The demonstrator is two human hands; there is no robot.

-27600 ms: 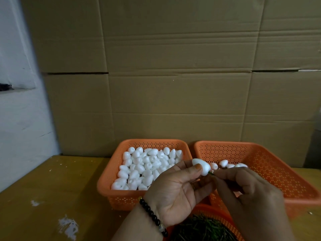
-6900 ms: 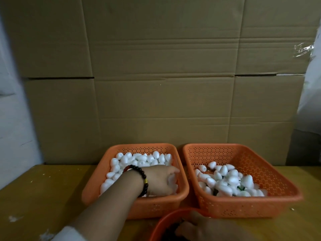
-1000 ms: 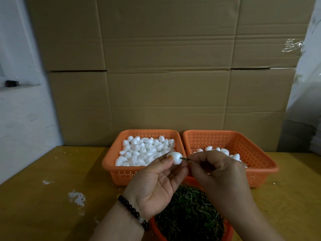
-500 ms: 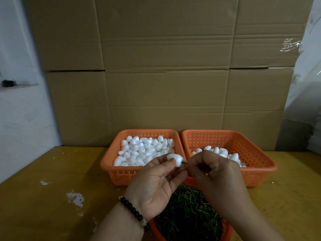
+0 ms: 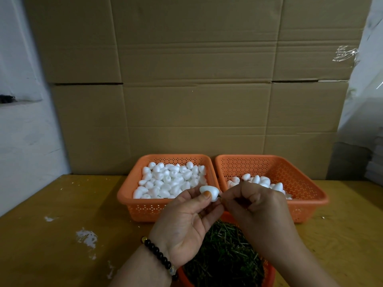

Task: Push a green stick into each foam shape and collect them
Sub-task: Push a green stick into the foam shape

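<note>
My left hand (image 5: 184, 222) pinches a white foam shape (image 5: 209, 191) between thumb and fingertips, above the gap between the two baskets. My right hand (image 5: 259, 210) pinches a thin green stick (image 5: 220, 197) whose tip meets the foam's right end; only a short bit of it shows. The left orange basket (image 5: 132, 195) is full of plain foam shapes (image 5: 170, 179). The right orange basket (image 5: 306, 189) holds a smaller heap of foam shapes (image 5: 259, 181), partly hidden by my right hand. A round orange bowl (image 5: 269, 274) of green sticks (image 5: 223, 257) sits under my hands.
The baskets stand on a yellow wooden table (image 5: 62, 235) with white paint smears (image 5: 87, 238). A wall of cardboard boxes (image 5: 196, 90) rises right behind the baskets. A white wall is at the left and plastic-wrapped goods at the right.
The stick has gone further into the foam over the last second, so less of it shows. My right fingers have closed in on the foam. Both hands stay in place.
</note>
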